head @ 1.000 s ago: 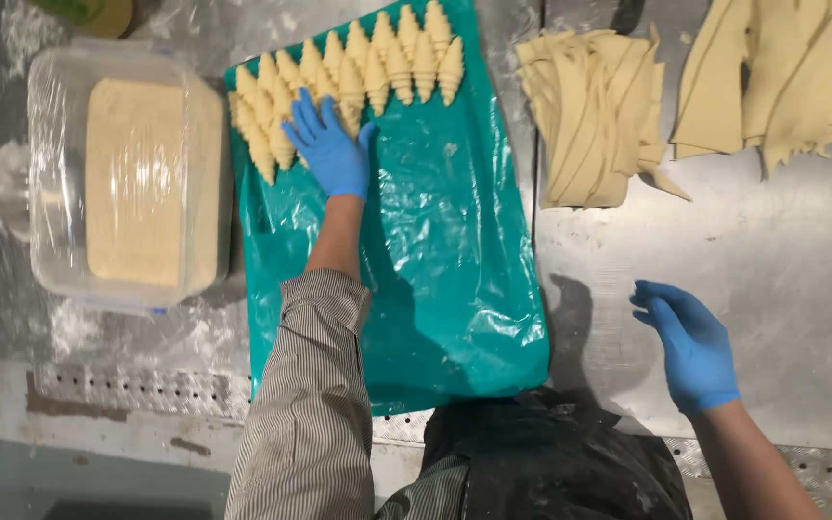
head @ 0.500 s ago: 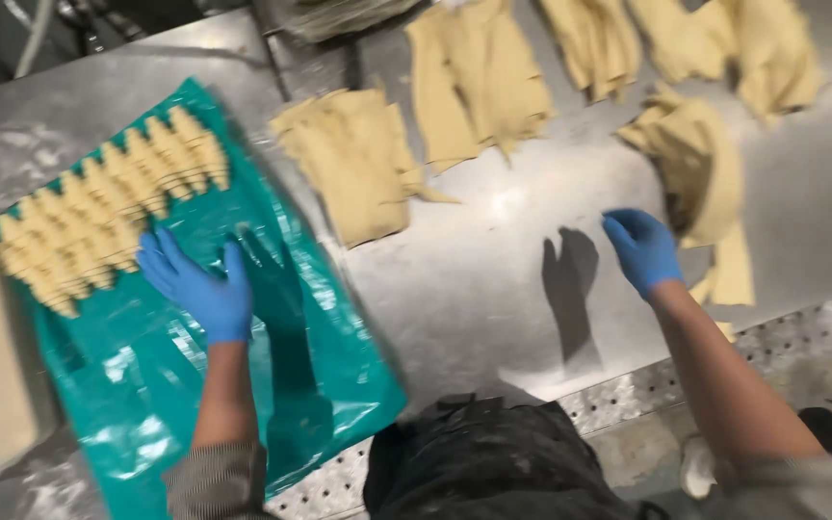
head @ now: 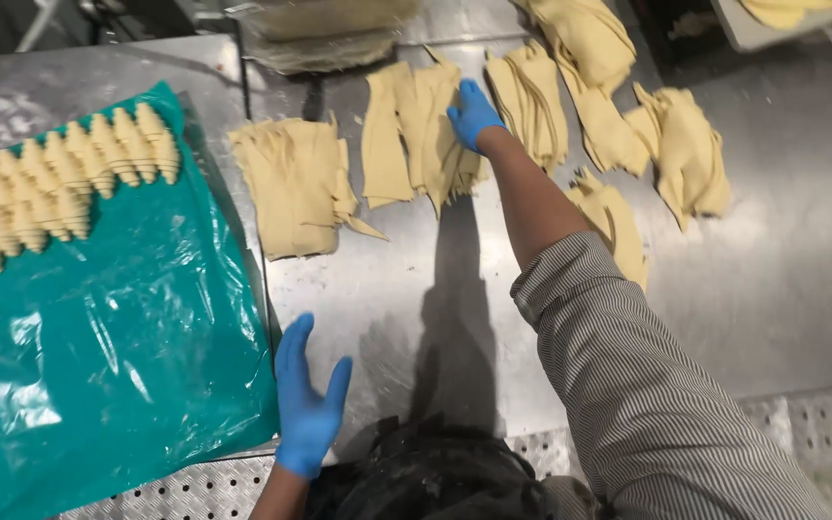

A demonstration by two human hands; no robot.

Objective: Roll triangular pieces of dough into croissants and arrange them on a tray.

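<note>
Since 0.5 s ago the right hand (head: 474, 114) has reached out from bare table (head: 782, 289) onto the dough stack (head: 416, 130) right of the teal sheet (head: 117, 366); fingers curl over its strips, grip unclear. The left hand (head: 308, 404) has left the sheet, fingers spread, holding nothing, just beside it.

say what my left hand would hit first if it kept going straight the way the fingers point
The left hand points up the steel table, fingers spread and empty. Straight on lies bare steel, then probably the nearest stack of cut dough triangles. The teal plastic sheet lies just to its left, likely missed.
</note>
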